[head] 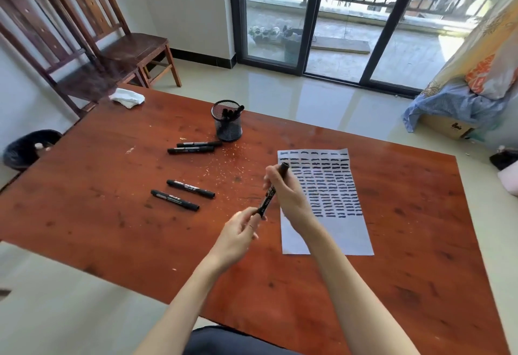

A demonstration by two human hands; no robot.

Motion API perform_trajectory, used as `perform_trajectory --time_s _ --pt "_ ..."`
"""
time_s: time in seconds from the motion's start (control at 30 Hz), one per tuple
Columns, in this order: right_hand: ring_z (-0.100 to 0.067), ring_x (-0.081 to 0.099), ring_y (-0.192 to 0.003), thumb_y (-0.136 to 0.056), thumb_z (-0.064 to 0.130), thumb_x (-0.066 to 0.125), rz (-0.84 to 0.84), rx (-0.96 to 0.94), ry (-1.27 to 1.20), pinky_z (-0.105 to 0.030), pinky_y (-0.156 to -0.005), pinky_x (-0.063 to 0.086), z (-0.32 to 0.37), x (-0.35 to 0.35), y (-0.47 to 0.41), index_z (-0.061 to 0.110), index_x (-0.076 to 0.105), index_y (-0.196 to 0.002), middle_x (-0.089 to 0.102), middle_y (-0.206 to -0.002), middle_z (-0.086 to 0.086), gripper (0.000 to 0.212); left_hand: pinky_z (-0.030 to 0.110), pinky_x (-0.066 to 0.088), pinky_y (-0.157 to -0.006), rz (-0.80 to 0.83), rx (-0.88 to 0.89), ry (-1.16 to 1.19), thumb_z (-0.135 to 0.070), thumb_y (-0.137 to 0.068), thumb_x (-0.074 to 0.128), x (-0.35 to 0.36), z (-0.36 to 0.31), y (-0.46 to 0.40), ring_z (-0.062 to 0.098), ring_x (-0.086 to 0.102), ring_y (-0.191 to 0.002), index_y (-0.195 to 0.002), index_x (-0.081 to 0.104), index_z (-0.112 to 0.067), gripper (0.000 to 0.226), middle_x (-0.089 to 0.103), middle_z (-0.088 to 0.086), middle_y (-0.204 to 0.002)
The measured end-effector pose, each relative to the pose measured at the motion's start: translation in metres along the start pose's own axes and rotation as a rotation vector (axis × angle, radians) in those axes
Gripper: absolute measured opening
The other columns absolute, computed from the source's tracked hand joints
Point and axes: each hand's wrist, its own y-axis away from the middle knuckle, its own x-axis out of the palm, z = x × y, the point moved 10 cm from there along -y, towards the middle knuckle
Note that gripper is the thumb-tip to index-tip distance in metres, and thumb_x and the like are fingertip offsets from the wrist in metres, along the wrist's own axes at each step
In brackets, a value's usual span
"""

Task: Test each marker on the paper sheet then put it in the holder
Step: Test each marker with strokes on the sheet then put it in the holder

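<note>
A black marker point(269, 194) is held slanted above the table, between both hands. My right hand point(287, 190) grips its upper half and my left hand point(241, 233) pinches its lower end. Just right of the hands lies the white paper sheet point(333, 240), covered with rows of dark test strokes over its upper part. A black mesh holder point(227, 125) stands at the far middle of the table with a few markers inside. Several more black markers lie on the table: two point(194, 148) beside the holder and two point(182, 193) nearer, left of my hands.
The reddish wooden table point(112, 214) carries pale crumbs near the holder and a crumpled white tissue point(127, 97) at its far left corner. Two wooden chairs point(92, 46) stand behind it, and a dark bin point(29, 148) sits on the floor at left.
</note>
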Motion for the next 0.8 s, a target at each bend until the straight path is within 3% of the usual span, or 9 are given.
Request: perform_trajectory --time_s 0.13,0.2,0.3,0.4,0.47,0.53,0.63,0.73,0.8 --pt "-0.006 0.037 -0.051 -0.09 0.037 0.058 0.141 0.042 0.453 -0.022 -0.052 0.029 -0.021 0.029 -0.016 0.022 0.051 -0.069 0.042 -0.056 0.009 0.027 0.019 0.04 -0.061 -0.106 0.005 -0.299 -0.036 -0.092 0.046 -0.058 0.031 -0.018 0.008 0.053 -0.06 -0.112 0.057 -0.031 0.023 0.058 0.01 -0.086" --pt "-0.006 0.038 -0.05 -0.087 0.039 0.061 0.17 0.101 0.521 -0.022 -0.05 0.031 -0.038 0.042 -0.02 0.019 0.057 -0.072 0.045 -0.054 0.01 0.026 0.015 0.042 -0.058 -0.06 -0.058 -0.343 -0.029 -0.094 0.048 -0.068 0.051 -0.027 0.008 0.058 -0.062 -0.124 0.052 -0.024 0.03 0.06 0.008 -0.089" --pt "-0.007 0.044 -0.05 -0.085 0.036 0.065 0.056 0.077 0.543 -0.024 -0.051 0.035 -0.038 0.047 -0.034 0.014 0.063 -0.073 0.052 -0.055 0.009 0.025 0.017 0.045 -0.061 -0.016 -0.153 -0.271 -0.023 -0.094 0.049 -0.079 0.072 -0.037 0.011 0.063 -0.073 -0.136 0.039 -0.016 0.044 0.059 0.002 -0.099" --pt "-0.001 0.044 -0.045 -0.088 0.023 0.063 -0.149 -0.043 0.427 -0.016 -0.046 0.034 0.005 0.039 -0.058 0.014 0.062 -0.077 0.056 -0.049 0.015 0.014 0.02 0.045 -0.071 -0.076 -0.134 -0.248 -0.019 -0.094 0.048 -0.102 0.068 -0.052 0.013 0.064 -0.076 -0.129 0.046 -0.013 0.035 0.06 0.003 -0.099" --pt "-0.004 0.045 -0.045 -0.088 0.015 0.062 -0.287 -0.134 0.351 -0.013 -0.045 0.035 0.039 0.029 -0.083 0.014 0.06 -0.081 0.058 -0.049 0.021 0.008 0.015 0.044 -0.069 -0.117 -0.116 -0.225 -0.015 -0.094 0.047 -0.117 0.061 -0.06 0.012 0.062 -0.075 -0.118 0.052 -0.012 0.026 0.062 0.003 -0.095" --pt "-0.004 0.052 -0.051 -0.088 0.016 0.062 -0.384 -0.193 0.382 -0.014 -0.052 0.04 0.064 0.023 -0.115 0.013 0.06 -0.083 0.061 -0.057 0.016 0.006 0.009 0.042 -0.065 -0.139 -0.11 -0.199 -0.014 -0.094 0.046 -0.128 0.057 -0.066 0.011 0.062 -0.075 -0.11 0.055 -0.014 0.019 0.063 0.001 -0.093" --pt "-0.014 0.06 -0.07 -0.088 0.021 0.062 -0.363 -0.189 0.566 -0.022 -0.065 0.045 0.077 0.034 -0.174 0.007 0.063 -0.092 0.066 -0.079 -0.002 0.015 0.009 0.043 -0.062 -0.15 -0.118 -0.16 -0.015 -0.094 0.045 -0.14 0.057 -0.071 0.01 0.063 -0.079 -0.106 0.055 -0.018 0.016 0.062 -0.004 -0.091" --pt "-0.019 0.055 -0.075 -0.088 0.026 0.059 -0.291 -0.138 0.798 -0.026 -0.064 0.039 0.068 0.057 -0.219 0.008 0.062 -0.098 0.062 -0.082 -0.003 0.02 0.015 0.046 -0.068 -0.169 -0.146 -0.123 -0.016 -0.094 0.046 -0.148 0.067 -0.071 0.009 0.063 -0.08 -0.105 0.055 -0.022 0.015 0.063 -0.003 -0.094" --pt "-0.026 0.057 -0.081 -0.087 0.028 0.058 -0.25 -0.101 0.922 -0.028 -0.068 0.038 0.052 0.071 -0.238 0.011 0.062 -0.096 0.066 -0.087 -0.008 0.019 0.012 0.046 -0.066 -0.176 -0.168 -0.101 -0.015 -0.094 0.045 -0.153 0.074 -0.069 0.007 0.063 -0.077 -0.103 0.055 -0.022 0.015 0.063 -0.003 -0.092"
